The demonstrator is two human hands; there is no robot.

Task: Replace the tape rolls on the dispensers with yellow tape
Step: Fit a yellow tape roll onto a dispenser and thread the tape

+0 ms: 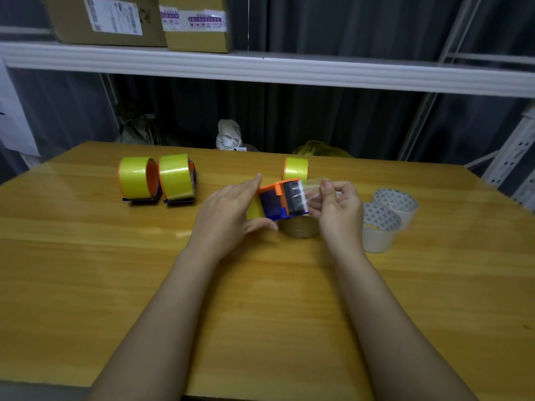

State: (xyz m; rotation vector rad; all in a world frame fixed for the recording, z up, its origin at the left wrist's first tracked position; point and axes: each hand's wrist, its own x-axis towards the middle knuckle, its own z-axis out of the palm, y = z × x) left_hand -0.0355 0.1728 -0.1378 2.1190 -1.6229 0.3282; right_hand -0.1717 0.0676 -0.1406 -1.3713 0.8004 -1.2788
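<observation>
On table (260, 285) centre | our left hand (228, 209) grips dispenser (278, 201); right hand (338, 206) fingers pinch tape end (308, 195) | risk: film may fold onto itself if we slacken.

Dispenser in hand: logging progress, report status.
Left hand grips dispenser; right hand pinches tape end. Two dispensers carry yellow tape. Brown roll lies just beneath.

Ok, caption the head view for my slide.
Left hand steadies an orange dispenser while right hand pulls its tape end.
</observation>
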